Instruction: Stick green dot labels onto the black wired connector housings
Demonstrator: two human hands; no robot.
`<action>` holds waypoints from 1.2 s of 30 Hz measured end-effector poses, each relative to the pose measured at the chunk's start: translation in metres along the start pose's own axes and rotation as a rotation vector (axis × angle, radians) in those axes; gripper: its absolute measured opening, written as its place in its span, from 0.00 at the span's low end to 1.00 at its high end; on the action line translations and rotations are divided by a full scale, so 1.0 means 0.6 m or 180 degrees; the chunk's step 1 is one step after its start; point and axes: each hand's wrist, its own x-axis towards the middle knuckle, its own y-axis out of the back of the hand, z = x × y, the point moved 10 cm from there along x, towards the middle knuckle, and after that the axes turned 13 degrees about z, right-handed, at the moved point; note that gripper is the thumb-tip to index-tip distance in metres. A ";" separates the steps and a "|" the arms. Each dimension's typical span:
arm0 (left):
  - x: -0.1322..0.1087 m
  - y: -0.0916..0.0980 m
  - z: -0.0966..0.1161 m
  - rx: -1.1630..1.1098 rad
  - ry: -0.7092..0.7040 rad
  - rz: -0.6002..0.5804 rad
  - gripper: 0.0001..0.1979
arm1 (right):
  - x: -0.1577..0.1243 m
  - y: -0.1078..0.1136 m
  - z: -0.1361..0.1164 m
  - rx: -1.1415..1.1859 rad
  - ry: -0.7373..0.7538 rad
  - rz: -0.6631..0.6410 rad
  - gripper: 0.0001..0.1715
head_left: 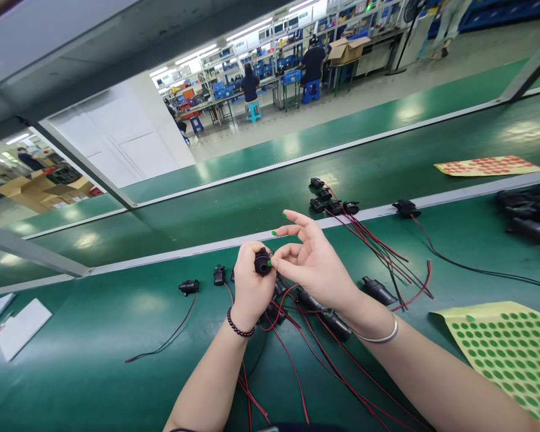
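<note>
The left hand (254,282) is closed around a black motor-like part (263,262), its round end facing up between thumb and fingers. Touching or just beside that end are the right hand's (317,258) thumb and forefinger, drawn narrow together at a green spot; whether they grip it I cannot tell. The right hand's other fingers fan out, with green at two tips.

Under and between both hands lie more black parts, their red and black wires (290,360) trailing toward the forearms. Just right of the right wrist is a black cylinder (378,291). Left of the left hand, a small wired part (189,287) lies on the green table (94,384).

Right of the right forearm is a yellowish sheet of green dots (463,318). Beyond the right hand, a cluster of black parts (334,207) sits past the pale rail. Farther right are a dark pile (533,210) and a sheet of red dots (486,166). Well beyond both hands, people sit on blue stools (254,111) at benches.
</note>
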 end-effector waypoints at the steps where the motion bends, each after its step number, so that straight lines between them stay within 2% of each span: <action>1: 0.000 0.000 0.000 0.0011 -0.0019 -0.0004 0.07 | 0.000 0.000 0.000 -0.0007 0.0013 0.0001 0.43; 19: -0.002 -0.003 0.003 0.0233 -0.0286 -0.0005 0.09 | -0.005 0.004 -0.022 -0.0522 0.0528 0.0122 0.42; 36: -0.003 -0.001 0.013 0.0258 -0.0492 0.0029 0.09 | 0.000 -0.001 -0.005 -0.0297 0.0291 -0.0048 0.44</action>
